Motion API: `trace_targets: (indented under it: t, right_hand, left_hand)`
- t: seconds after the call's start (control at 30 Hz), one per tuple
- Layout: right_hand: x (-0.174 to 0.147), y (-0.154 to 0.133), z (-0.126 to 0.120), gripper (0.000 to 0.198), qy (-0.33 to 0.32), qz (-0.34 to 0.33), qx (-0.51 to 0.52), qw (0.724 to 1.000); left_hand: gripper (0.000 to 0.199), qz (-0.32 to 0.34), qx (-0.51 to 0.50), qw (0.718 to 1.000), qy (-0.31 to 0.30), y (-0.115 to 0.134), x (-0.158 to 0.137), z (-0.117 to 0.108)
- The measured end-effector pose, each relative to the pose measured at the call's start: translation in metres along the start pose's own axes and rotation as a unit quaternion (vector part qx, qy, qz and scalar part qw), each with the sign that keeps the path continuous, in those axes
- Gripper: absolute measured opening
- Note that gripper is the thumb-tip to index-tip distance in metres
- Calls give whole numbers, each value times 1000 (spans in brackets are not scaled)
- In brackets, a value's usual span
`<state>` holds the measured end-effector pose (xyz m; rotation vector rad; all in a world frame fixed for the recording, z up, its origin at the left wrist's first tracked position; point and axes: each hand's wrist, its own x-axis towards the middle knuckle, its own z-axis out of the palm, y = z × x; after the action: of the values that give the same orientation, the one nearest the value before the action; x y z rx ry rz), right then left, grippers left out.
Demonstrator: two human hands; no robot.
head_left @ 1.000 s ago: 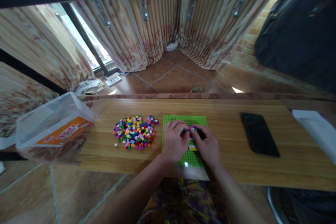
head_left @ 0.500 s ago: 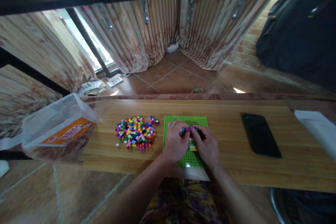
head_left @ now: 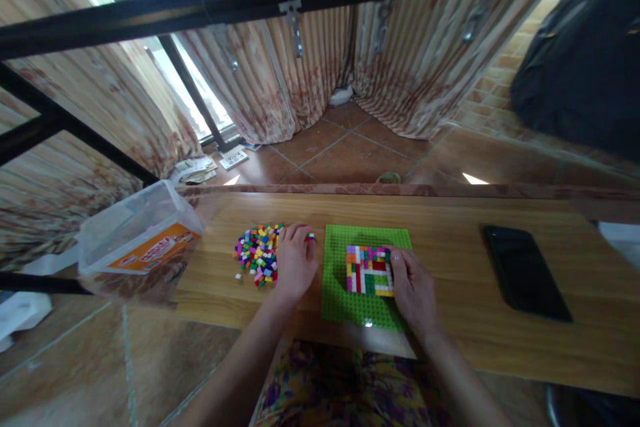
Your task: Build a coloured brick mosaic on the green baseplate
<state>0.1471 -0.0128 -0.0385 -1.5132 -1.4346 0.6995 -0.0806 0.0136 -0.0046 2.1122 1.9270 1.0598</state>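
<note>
My left hand [head_left: 297, 263] is over the right side of a pile of small coloured bricks [head_left: 255, 247]. Its fingers are bent downward and partly hidden, with the thumb apart from them; I see no brick held. On the green baseplate [head_left: 336, 307] is a flat rectangular patch of bricks [head_left: 369, 271] in white, red, green, pink, purple, orange and yellow. My right hand [head_left: 416, 287] lies at the right edge of this patch, fingers curled and closed, fingertips touching its upper right corner. Whatever is between those fingers is too small or hidden to name.
A clear plastic box [head_left: 143, 227] with an orange label stands at the table's left end. A black phone [head_left: 525, 273] lies to the right on the wooden table [head_left: 453, 227]. One white brick [head_left: 239, 277] sits apart from the pile. A dark bar crosses above.
My left hand has moved left from the baseplate to the brick pile. My right hand has shifted to the patch's right edge, uncovering the patch. The view has moved slightly.
</note>
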Motion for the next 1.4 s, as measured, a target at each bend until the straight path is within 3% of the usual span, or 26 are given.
trace_targets:
  t: [0.17, 0.37, 0.8, 0.97, 1.07, 1.2, 1.3, 1.4]
  right_hand:
    - [0, -2, -1, 41, -2, 7, -7, 1000]
    - [0, -2, -1, 41, -6, 10, -13, 1000]
    - [1, -3, -1, 40, -7, 2, -10, 1000]
    - [1, -4, 0, 39, -2, 8, -5, 1000]
    - [1, -4, 0, 39, 3, 17, 6, 1000]
    - [0, -11, -5, 34, 43, 8, 28, 999]
    - [-3, -30, -11, 26, 36, -58, 11, 998]
    - [-8, -56, -12, 27, -69, -178, -21, 981]
  left_hand:
    - [18, 5, 106, 993, -48, -11, 11, 0]
    - [15, -4, 132, 989, -73, -5, 9, 3]
    - [11, 21, 77, 995, -61, 4, 2, 1]
    - [13, -30, -77, 993, -86, 10, 2, -5]
    - [11, -95, -243, 960, -103, 15, 0, -8]
    - [15, -201, -409, 879, -141, 26, -5, -12]
    - [21, -266, -499, 806, -175, 38, -9, -18]
    - [25, -289, -555, 748, -221, 51, -13, -27]
